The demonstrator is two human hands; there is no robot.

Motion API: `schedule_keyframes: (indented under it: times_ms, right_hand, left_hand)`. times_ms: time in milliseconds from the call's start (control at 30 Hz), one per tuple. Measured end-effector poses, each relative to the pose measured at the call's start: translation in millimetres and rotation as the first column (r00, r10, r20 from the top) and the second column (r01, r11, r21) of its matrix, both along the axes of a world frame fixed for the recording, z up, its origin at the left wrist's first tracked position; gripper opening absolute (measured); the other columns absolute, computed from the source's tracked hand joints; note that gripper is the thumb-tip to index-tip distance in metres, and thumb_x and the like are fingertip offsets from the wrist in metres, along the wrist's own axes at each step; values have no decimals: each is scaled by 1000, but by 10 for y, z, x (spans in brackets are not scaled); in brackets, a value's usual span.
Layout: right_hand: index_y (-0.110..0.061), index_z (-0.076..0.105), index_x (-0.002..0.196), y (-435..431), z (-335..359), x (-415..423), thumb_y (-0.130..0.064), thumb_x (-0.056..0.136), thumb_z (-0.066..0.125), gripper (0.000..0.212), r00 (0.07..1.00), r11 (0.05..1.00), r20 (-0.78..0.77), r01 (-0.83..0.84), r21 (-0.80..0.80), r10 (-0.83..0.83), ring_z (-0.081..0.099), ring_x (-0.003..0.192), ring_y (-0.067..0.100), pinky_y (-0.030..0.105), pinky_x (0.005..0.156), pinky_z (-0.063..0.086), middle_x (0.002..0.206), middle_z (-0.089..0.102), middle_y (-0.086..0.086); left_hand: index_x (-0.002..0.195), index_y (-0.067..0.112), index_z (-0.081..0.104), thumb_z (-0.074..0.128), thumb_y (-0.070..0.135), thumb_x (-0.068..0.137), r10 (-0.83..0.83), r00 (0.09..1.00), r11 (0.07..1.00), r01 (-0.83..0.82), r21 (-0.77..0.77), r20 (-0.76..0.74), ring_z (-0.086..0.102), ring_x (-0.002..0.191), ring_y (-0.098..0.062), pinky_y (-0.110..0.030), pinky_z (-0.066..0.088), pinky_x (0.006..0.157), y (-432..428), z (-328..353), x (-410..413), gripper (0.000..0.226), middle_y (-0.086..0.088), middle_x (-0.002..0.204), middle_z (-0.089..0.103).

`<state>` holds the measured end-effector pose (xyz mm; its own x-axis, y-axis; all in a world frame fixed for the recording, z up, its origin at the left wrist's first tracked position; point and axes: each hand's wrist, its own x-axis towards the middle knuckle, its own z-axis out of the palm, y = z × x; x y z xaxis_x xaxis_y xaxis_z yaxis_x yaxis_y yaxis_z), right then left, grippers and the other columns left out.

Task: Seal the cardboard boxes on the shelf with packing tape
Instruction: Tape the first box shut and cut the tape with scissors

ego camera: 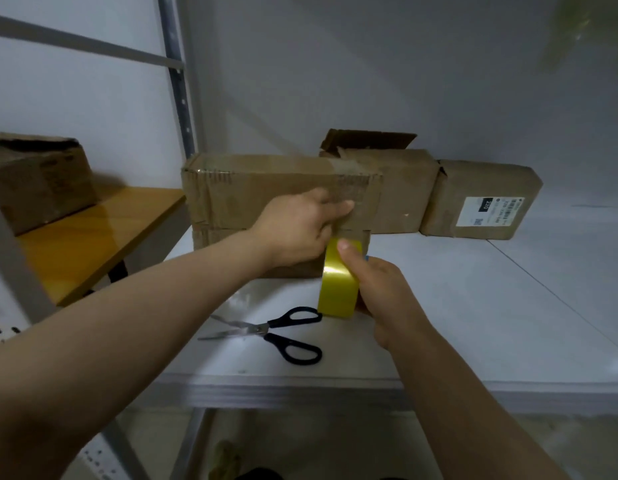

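A long cardboard box (252, 195) stands on the white shelf (474, 306), stacked on a lower box. My left hand (297, 226) presses flat against its front face, fingers straight over a strip of clear tape near the right end. Just below, my right hand (380, 292) grips a yellowish roll of packing tape (337, 282), thumb on top of the roll, with the tape running up to the box. Behind stands a box with a raised flap (401, 192), and to its right a box with a white label (484, 202).
Black-handled scissors (276, 332) lie open on the shelf in front of the box, left of the roll. A grey shelf upright (177, 81) rises at the left. Beyond it a wooden table (86, 244) carries another worn cardboard box (37, 181).
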<state>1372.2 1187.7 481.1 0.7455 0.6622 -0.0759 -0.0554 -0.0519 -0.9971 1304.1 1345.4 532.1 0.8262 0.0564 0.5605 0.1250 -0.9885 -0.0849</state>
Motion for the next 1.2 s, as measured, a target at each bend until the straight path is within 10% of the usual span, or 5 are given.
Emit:
schedule_keyframes:
  times_ms: [300, 500, 700, 1000, 1200]
  right_hand:
    - [-21, 43, 73, -218, -143, -361, -37, 100, 56, 34, 634, 899, 639, 269, 345, -435, 45, 55, 9, 25, 55, 39, 63, 44, -7]
    - [-19, 56, 120, -119, -185, -688, -28, 99, 55, 23, 162, 859, 858, 88, -505, 488, 62, 100, 26, 35, 74, 49, 111, 63, 4]
    - [-10, 41, 137, -121, -185, -685, -20, 105, 46, 34, -24, 809, 815, 138, -571, 579, 59, 102, 35, 38, 69, 38, 114, 62, 15]
    - [-41, 46, 114, -864, 688, -126, -31, 91, 70, 35, 300, 503, 455, -105, -858, 839, 64, 88, 10, 36, 81, 57, 104, 67, -8]
    - [-48, 70, 98, -1035, 939, 848, -48, 61, 90, 41, 649, 725, 428, -290, -625, 629, 68, 92, 15, 28, 83, 54, 92, 70, -5]
  left_hand:
    - [111, 19, 48, 65, 29, 93, 79, 997, 567, -41, -823, 5, 62, 87, -24, -48, 55, 81, -161, -69, 52, 27, 0, 93, 61]
    - [71, 12, 56, 67, 23, 95, 87, 990, 217, -127, -968, -110, 50, 52, -22, -27, 42, 54, -280, 11, 126, 28, -2, 55, 51]
    - [87, 14, 63, 58, 33, 101, -20, 940, -58, -342, -938, -341, 63, 50, -14, -24, 54, 51, -273, 107, 46, 25, -1, 57, 65]
    - [109, 6, 60, 53, 19, 102, -136, 985, -293, -147, -945, -111, 71, 86, -28, -45, 52, 101, -204, 28, 86, 17, -19, 93, 73]
    - [96, 10, 63, 60, 16, 94, -99, 993, -380, -94, -920, -60, 67, 71, -29, -42, 55, 78, -267, -117, 274, 7, -16, 84, 66]
